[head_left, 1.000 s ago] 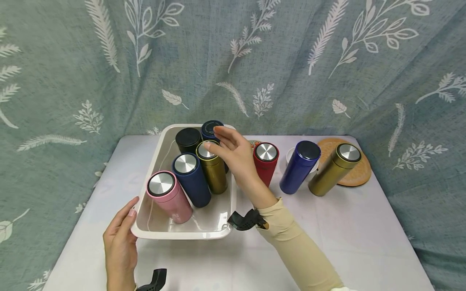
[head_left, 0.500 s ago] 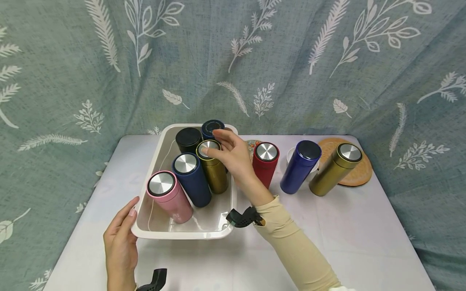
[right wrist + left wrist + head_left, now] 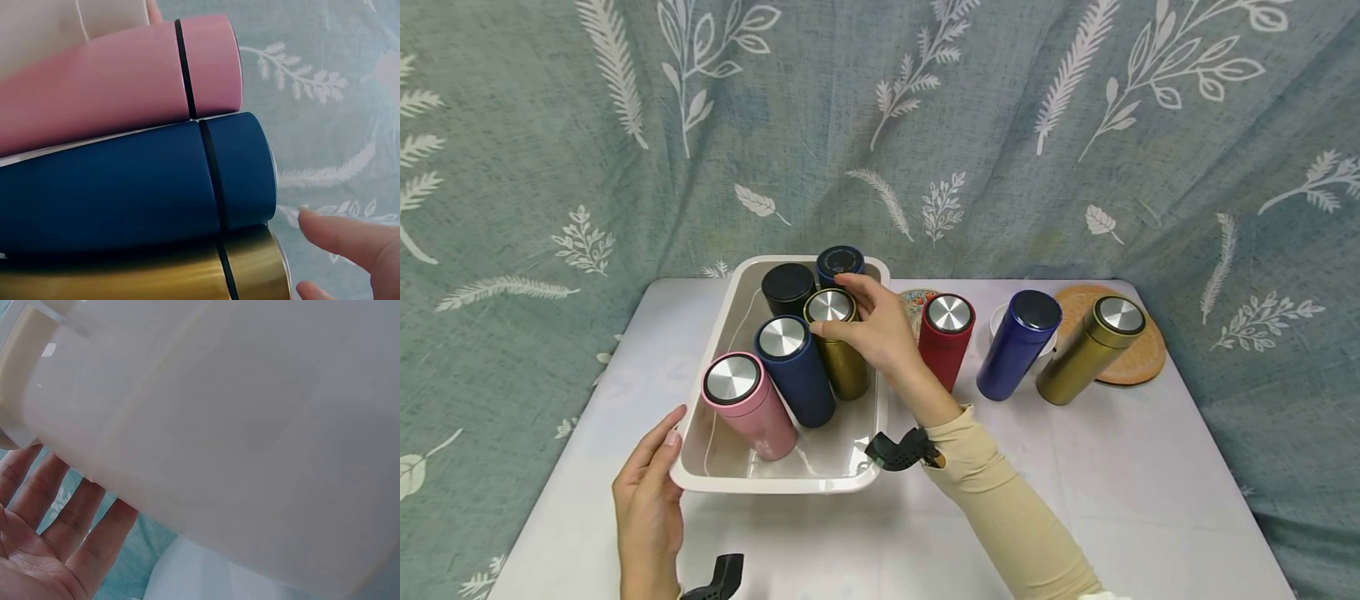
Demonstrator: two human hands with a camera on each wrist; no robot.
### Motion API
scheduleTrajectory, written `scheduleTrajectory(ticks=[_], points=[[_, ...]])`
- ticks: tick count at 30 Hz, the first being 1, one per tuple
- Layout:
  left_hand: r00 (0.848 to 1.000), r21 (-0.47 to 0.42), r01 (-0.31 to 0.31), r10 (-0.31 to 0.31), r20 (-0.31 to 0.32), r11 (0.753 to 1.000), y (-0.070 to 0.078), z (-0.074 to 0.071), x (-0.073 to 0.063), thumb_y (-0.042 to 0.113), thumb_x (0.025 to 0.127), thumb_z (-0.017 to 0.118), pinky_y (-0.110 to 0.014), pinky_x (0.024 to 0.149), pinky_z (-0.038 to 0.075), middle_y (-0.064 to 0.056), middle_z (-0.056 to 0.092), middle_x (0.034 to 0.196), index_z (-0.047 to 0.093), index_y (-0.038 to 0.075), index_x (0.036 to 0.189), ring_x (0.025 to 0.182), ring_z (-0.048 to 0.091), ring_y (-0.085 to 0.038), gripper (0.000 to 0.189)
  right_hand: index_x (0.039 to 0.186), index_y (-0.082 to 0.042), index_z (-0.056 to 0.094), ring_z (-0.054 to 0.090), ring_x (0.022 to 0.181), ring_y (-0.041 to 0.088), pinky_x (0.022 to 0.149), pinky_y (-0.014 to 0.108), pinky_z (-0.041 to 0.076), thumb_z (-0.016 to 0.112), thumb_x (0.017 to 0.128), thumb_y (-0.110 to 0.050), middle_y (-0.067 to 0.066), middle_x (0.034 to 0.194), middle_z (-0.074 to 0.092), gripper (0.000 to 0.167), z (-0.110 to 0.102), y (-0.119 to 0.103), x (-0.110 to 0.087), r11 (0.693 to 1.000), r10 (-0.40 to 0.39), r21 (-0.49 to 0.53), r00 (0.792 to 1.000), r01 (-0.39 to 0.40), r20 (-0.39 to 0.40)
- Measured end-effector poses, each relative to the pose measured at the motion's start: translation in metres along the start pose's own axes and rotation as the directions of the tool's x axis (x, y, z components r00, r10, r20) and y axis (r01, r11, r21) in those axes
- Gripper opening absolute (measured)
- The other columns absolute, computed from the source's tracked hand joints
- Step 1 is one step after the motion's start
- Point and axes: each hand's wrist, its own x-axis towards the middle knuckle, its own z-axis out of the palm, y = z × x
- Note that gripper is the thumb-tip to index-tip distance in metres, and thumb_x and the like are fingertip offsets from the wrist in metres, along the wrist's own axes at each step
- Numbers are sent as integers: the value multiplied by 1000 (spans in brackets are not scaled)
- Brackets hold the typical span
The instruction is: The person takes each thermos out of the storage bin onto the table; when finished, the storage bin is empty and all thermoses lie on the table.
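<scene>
A white plastic basin holds a pink thermos, a navy thermos, a gold thermos, a black-lidded one and a dark blue one at the back. My right hand spreads around the top of the gold thermos, thumb on its near side and fingers behind. In the right wrist view, that thumb stays clear of the lids; the other fingers are mostly out of frame. At the basin's near left corner, my left hand touches the wall with straight fingers.
Right of the basin stand a red thermos, a glossy blue thermos and another gold thermos. Behind them are a patterned plate, a white dish and a round orange-brown board. A patterned curtain hangs behind the table.
My right thumb has moved from over the gold thermos lid down to its near edge, and the hand has shifted slightly. My left hand and the thermoses have stayed put.
</scene>
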Motion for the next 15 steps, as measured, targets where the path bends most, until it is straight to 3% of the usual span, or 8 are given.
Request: scheduleTrajectory(ticks=[15], points=[[1000, 11, -2, 2, -15, 1000, 0, 2, -1, 7, 100, 59, -21, 75, 59, 0, 70, 125, 61, -6, 133, 112, 67, -11, 36, 137, -8, 60, 62, 127, 19, 109, 31, 48, 85, 73, -6, 7, 136, 66, 68, 0, -3, -4, 967, -42, -252, 999, 46, 17]])
